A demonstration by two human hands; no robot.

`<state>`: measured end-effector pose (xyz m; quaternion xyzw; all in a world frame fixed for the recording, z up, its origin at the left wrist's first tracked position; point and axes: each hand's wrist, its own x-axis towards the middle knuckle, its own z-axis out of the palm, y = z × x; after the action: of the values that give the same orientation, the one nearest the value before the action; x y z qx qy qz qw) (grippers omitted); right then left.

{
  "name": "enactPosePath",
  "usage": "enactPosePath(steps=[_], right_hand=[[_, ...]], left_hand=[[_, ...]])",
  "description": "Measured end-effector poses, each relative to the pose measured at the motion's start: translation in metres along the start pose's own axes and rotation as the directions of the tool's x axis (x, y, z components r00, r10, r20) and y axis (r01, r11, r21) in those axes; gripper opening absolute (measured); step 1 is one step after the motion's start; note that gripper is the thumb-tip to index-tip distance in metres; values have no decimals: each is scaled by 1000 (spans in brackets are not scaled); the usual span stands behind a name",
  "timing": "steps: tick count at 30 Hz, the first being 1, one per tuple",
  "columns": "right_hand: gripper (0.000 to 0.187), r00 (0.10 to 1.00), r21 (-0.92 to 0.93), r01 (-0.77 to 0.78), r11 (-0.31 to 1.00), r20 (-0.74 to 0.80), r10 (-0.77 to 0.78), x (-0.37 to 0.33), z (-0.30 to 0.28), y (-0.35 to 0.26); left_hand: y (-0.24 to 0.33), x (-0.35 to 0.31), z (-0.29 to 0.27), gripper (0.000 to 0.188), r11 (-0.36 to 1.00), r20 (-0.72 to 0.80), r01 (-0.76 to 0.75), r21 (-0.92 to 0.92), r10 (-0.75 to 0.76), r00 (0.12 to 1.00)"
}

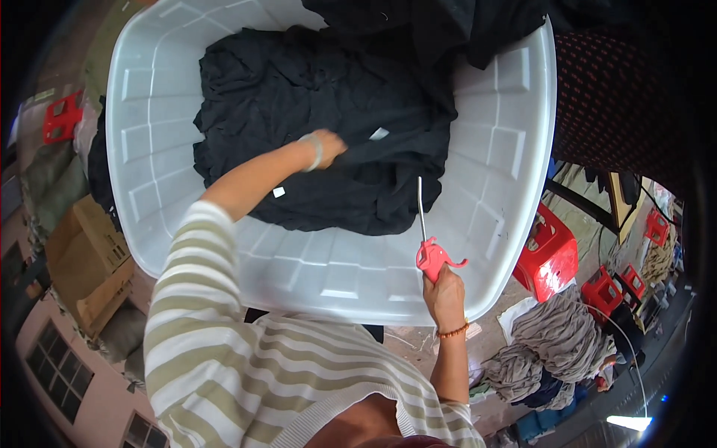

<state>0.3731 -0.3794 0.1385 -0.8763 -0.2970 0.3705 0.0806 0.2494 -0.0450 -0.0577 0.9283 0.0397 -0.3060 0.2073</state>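
Inside a large white plastic tub (pixel 515 183) lies a heap of black cloth (pixel 299 89) with small white tags on it. My left hand (pixel 326 148) reaches over the middle of the heap, its slightly blurred fingers curled closed on the black cloth. Near the tub's right front wall, my right hand (pixel 445 297) is wrapped round the handle of a red air blow gun (pixel 433 259). The blow gun's long thin metal nozzle points away from me, its tip close to the cloth's right edge.
More black cloth (pixel 426 33) hangs over the tub's far rim. To the right stand a red plastic stool (pixel 547 254) and piles of grey cloth (pixel 556 332). A cardboard box (pixel 88 261) and another red stool (pixel 63 116) are on the left. Dark patterned fabric (pixel 612 97) is at the upper right.
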Motion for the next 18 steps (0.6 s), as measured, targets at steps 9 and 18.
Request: enactPosePath(steps=[9, 18], right_hand=[[24, 992, -135, 109, 985, 77, -99, 5, 17, -20], [18, 988, -217, 137, 967, 106, -116, 0, 33, -34]], left_hand=[[-52, -285, 120, 27, 716, 487, 666, 210, -667, 564], [-99, -328, 124, 41, 428, 275, 867, 254, -892, 359]])
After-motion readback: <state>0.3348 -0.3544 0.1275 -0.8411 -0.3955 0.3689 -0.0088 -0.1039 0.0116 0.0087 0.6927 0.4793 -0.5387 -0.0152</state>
